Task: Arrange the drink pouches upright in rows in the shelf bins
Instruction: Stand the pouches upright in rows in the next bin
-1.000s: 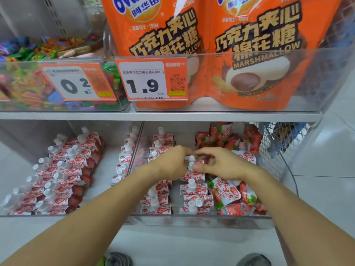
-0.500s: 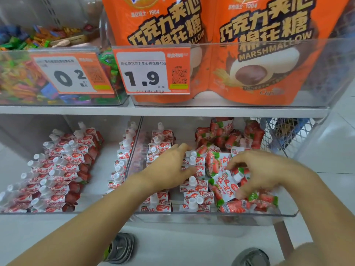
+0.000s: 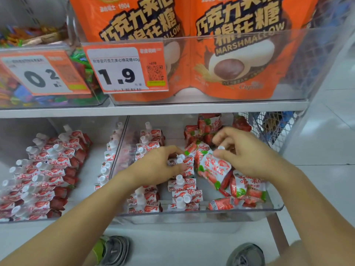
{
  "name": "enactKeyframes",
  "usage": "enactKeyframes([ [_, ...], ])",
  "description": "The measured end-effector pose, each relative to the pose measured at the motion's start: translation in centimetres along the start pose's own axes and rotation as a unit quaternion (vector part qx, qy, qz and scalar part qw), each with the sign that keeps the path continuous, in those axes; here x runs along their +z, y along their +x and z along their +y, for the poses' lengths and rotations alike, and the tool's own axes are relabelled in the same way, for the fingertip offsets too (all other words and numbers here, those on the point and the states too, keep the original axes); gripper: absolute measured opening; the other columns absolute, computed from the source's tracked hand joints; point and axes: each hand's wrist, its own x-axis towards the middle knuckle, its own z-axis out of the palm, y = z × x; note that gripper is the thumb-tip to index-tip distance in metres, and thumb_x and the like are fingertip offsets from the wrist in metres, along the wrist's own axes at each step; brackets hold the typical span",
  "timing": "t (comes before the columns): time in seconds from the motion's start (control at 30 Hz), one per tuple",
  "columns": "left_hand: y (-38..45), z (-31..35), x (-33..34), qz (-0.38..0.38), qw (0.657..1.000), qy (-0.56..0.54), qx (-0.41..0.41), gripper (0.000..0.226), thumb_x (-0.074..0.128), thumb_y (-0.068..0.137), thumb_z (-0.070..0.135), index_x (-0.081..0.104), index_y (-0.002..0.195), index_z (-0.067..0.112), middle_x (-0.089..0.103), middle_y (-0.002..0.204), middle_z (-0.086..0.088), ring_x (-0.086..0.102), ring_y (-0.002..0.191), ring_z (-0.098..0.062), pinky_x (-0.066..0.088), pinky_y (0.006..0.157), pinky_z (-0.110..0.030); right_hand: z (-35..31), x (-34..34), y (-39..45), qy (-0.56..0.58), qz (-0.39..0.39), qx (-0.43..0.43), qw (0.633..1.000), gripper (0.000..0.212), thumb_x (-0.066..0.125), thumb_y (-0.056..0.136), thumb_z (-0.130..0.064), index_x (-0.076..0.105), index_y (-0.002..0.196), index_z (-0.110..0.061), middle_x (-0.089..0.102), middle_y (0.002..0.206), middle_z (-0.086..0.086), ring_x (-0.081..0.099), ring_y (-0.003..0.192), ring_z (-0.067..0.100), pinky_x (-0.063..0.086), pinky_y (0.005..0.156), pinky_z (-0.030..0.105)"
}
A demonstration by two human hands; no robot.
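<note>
Both forearms were bare, with no sleeves, watch or rings showing on the left hand (image 3: 159, 166) or right hand (image 3: 247, 152). The person wore grey mesh sneakers: the left shoe (image 3: 113, 250) had a green tongue, the right shoe (image 3: 247, 255) dark laces.

This is a shop. Orange price tags (image 3: 125, 69) with numbers and a QR code hang on clear shelf bins (image 3: 249, 209), which hold marshmallow bags (image 3: 236, 45), candy (image 3: 17, 95) and drink pouches (image 3: 44, 169).
</note>
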Motion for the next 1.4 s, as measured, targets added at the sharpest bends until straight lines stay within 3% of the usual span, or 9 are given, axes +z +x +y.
enactKeyframes([
  [0.1, -0.2, 0.0, 0.3, 0.008, 1.000, -0.016, -0.008, 0.044, 0.063, 0.087, 0.050, 0.056, 0.125, 0.031, 0.061, 0.122, 0.009, 0.057, 0.109, -0.006, 0.048, 0.096, -0.027, -0.9, 1.5, 1.4, 0.006, 0.148, -0.028, 0.989, 0.023, 0.061, 0.095, -0.036, 0.061, 0.107, -0.017, 0.069, 0.089, -0.001, 0.066, 0.083, 0.019, 0.055, 0.076, 0.040],
  [0.23, -0.6, 0.0, 0.5, 0.010, 0.999, -0.035, -0.021, 0.051, 0.060, 0.086, 0.055, 0.052, 0.131, 0.031, 0.061, 0.123, 0.009, 0.059, 0.105, -0.008, 0.050, 0.094, -0.030, -3.4, 3.1, 3.6, 0.016, 0.230, -0.096, 0.968, 0.013, 0.065, 0.095, -0.027, 0.071, 0.100, -0.018, 0.075, 0.094, 0.001, 0.066, 0.082, 0.020, 0.041, 0.070, 0.025],
  [0.43, -2.1, 0.6, 0.3, 0.012, 1.000, -0.011, 0.004, 0.056, 0.053, 0.093, 0.049, 0.041, 0.144, 0.028, 0.060, 0.114, 0.008, 0.057, 0.104, -0.008, 0.035, 0.056, -0.001, -2.5, 6.0, 6.6, 0.044, -0.044, -0.067, 0.996, 0.023, 0.066, 0.091, -0.043, 0.065, 0.111, -0.032, 0.070, 0.112, -0.014, 0.063, 0.103, 0.002, 0.050, 0.089, 0.028],
  [0.63, -2.6, 0.5, 0.4, 0.031, 0.999, -0.014, 0.010, 0.057, 0.054, 0.092, 0.051, 0.037, 0.145, 0.036, 0.067, 0.112, 0.004, 0.061, 0.085, -0.009, 0.033, 0.058, 0.001, -2.5, 6.8, 8.4, 0.030, -0.012, -0.053, 0.998, 0.029, 0.052, 0.099, -0.043, 0.057, 0.110, -0.016, 0.057, 0.088, -0.010, 0.055, 0.081, 0.012, 0.039, 0.062, 0.019],
  [0.8, -3.1, 0.4, 0.3, 0.063, 0.998, 0.016, 0.011, 0.056, 0.057, 0.091, 0.049, 0.046, 0.141, 0.028, 0.061, 0.129, 0.007, 0.058, 0.111, -0.008, 0.038, 0.084, -0.008, -1.8, 7.2, 8.6, 0.088, -0.049, -0.053, 0.993, 0.023, 0.053, 0.098, -0.046, 0.056, 0.108, -0.025, 0.063, 0.099, -0.009, 0.059, 0.090, 0.005, 0.043, 0.073, 0.023],
  [0.97, -2.2, 0.1, -0.7, 0.233, 0.972, -0.033, 0.023, 0.037, 0.069, 0.085, 0.039, 0.061, 0.116, 0.022, 0.065, 0.106, 0.014, 0.061, 0.097, -0.002, 0.051, 0.085, -0.019, -1.5, 6.6, 8.3, 0.115, -0.157, -0.030, 0.981, 0.025, 0.064, 0.091, -0.049, 0.061, 0.106, -0.031, 0.069, 0.109, -0.017, 0.062, 0.102, -0.004, 0.046, 0.093, 0.026],
  [1.1, 0.1, -0.5, -1.4, 0.136, 0.988, 0.042, 0.059, 0.051, 0.071, 0.084, 0.042, 0.057, 0.128, 0.022, 0.065, 0.120, 0.008, 0.059, 0.110, -0.007, 0.040, 0.087, -0.013, -1.3, 5.5, 7.8, 0.117, -0.175, -0.029, 0.977, 0.020, 0.071, 0.089, -0.037, 0.068, 0.107, -0.030, 0.070, 0.113, -0.015, 0.062, 0.109, -0.003, 0.044, 0.106, 0.032],
  [1.2, 1.2, -0.5, -1.5, 0.102, 0.993, 0.038, 0.045, 0.027, 0.073, 0.083, 0.039, 0.072, 0.105, 0.023, 0.074, 0.095, 0.006, 0.066, 0.088, -0.006, 0.051, 0.081, -0.022, -0.9, 4.1, 7.1, 0.107, -0.131, -0.001, 0.986, 0.022, 0.074, 0.088, -0.023, 0.069, 0.107, -0.033, 0.069, 0.115, -0.015, 0.063, 0.107, -0.001, 0.047, 0.104, 0.033],
  [1.4, 1.3, -1.2, -1.2, 0.083, 0.992, 0.085, 0.038, 0.026, 0.073, 0.084, 0.035, 0.071, 0.105, 0.020, 0.072, 0.094, 0.002, 0.064, 0.083, -0.011, 0.049, 0.074, -0.021, 0.1, 2.2, 3.7, -0.178, -0.163, 0.087, 0.967, 0.080, 0.090, 0.066, -0.037, 0.053, 0.136, -0.029, 0.055, 0.138, -0.005, 0.052, 0.125, 0.016, 0.044, 0.099, 0.032],
])
